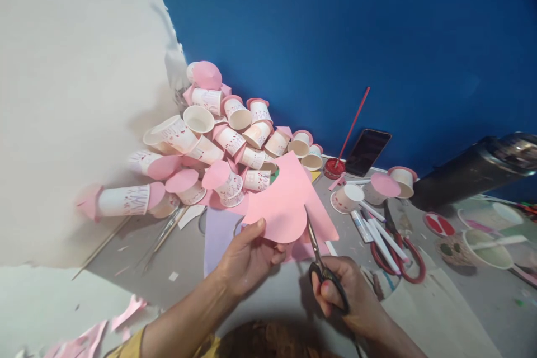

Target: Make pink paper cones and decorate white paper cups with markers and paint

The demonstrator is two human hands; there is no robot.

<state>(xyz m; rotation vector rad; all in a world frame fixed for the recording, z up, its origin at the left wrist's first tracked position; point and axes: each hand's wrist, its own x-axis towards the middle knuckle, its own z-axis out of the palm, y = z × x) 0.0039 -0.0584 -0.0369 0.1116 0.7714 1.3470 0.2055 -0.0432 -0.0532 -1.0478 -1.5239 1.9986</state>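
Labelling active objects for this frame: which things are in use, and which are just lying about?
In use: left hand holding pink paper; right hand with scissors, blades at the paper's edge.

Lying about: pile of paper cups, phone, red-handled scissors, markers, black cylinder.

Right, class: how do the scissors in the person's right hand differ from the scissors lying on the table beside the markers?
The black-handled scissors are gripped in the right hand, tip at the pink paper. The red-handled scissors lie flat on the table, untouched. Handles are black on the held pair, red on the lying pair. Both have looped handles.
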